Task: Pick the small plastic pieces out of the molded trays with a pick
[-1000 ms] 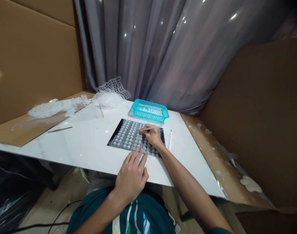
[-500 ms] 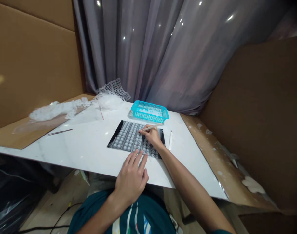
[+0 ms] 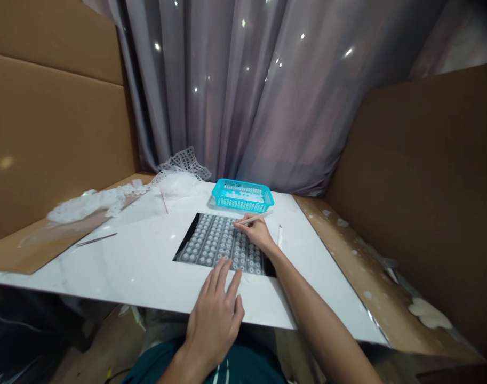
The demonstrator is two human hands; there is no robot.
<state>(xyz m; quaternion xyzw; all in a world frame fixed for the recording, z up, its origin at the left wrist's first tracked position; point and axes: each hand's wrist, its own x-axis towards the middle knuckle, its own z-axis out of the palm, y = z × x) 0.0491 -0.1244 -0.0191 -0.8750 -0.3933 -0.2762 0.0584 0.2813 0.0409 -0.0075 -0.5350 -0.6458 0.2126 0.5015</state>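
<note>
A black sheet [image 3: 192, 234] covered with rows of small round white pieces lies flat on the white table. My right hand [image 3: 258, 232] is closed around a thin pale pen-like stick [image 3: 263, 215], its lower tip close to the pieces in the upper middle of the sheet. What the tip touches is too small to make out. My left hand [image 3: 217, 304] rests palm down, fingers stretched out, with its fingertips on the sheet's near edge. It holds nothing.
Behind the sheet stands a turquoise basket [image 3: 243, 205] with white pieces inside. Tweezers [image 3: 96, 239] and a white plastic heap [image 3: 95, 205] lie to the left. A slim white tool [image 3: 280, 237] lies right of the sheet. Cardboard walls [image 3: 423, 202] flank the table.
The camera has tilted up, so the table sits lower in view. My right hand with the stick has shifted slightly right along the sheet. My left hand stays at the near edge.
</note>
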